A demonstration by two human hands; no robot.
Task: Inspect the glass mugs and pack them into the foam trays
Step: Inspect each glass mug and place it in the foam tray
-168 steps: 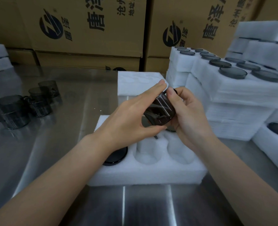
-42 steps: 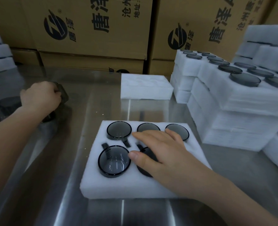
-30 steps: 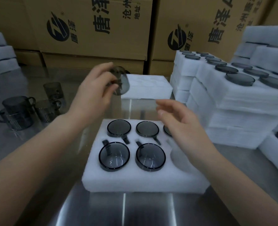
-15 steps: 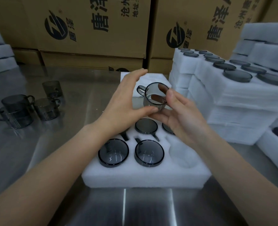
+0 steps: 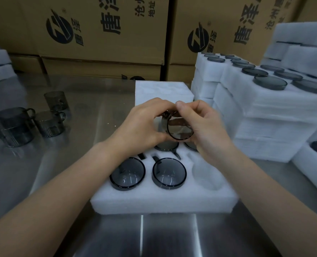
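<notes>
A smoked glass mug (image 5: 180, 127) was clamped between the left hand (image 5: 144, 125) and the right hand (image 5: 204, 125), its mouth tipped toward the viewer, presumably for inspection. Below the right hand, one pocket (image 5: 205, 173) of the foam tray (image 5: 163, 203) stood vacant.

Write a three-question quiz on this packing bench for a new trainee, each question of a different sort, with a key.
1. True or false: the smoky grey glass mug held over the white foam tray is gripped by the left hand alone.
2. Which pocket in the tray's near row is empty? A) the left one B) the middle one C) the right one
3. Fill in: the loose grey glass mugs waiting on the steel table stand to the person's ____.

Key: 1. False; the right hand holds it too. 2. C. 3. Left.
</notes>
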